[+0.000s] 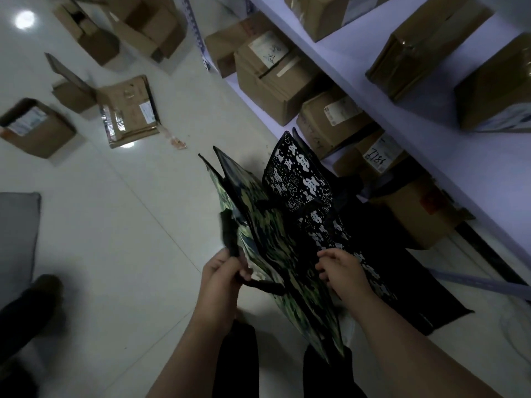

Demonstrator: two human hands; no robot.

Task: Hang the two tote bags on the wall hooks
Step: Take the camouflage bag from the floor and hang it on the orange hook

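Observation:
Two tote bags hang in front of me above the floor. The green camouflage tote bag (275,248) is on the left, and my left hand (227,271) grips its black strap and top edge. Right beside it is the black tote bag with white bear prints (298,179). My right hand (342,271) has its fingers curled on the top edge where the two bags meet. No wall hooks are in view.
A white shelf unit (373,90) with several cardboard boxes (273,76) runs along the right. More boxes (129,110) lie scattered on the white tiled floor to the left. Another person's shoe (43,288) is at the lower left, by a grey mat (17,234).

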